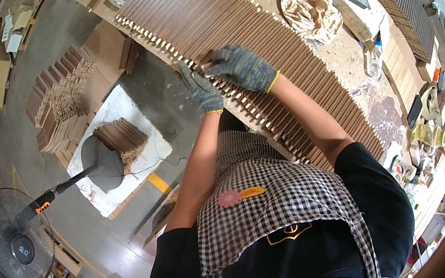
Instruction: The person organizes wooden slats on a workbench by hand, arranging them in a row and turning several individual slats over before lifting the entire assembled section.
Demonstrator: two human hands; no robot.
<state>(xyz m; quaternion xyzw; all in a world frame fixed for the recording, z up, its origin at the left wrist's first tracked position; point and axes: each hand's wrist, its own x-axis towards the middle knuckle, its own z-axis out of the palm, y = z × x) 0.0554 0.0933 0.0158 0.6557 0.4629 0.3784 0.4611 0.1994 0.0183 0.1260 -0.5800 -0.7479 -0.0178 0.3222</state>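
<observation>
While slats (253, 44) run crosswise along the bench (352, 62), right hand (242, 67) presses flat atop them, nearer the far ends, left hand (202, 92) pinching slat tips at the near edge.

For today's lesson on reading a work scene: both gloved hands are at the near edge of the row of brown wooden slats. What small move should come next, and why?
Probably a short shift of both hands to the neighbouring slat. The right hand lies flat on the slats with a small block under its fingers, the left hand steadies the pegged ends at the bench edge, and many like slats run on to either side.
</observation>
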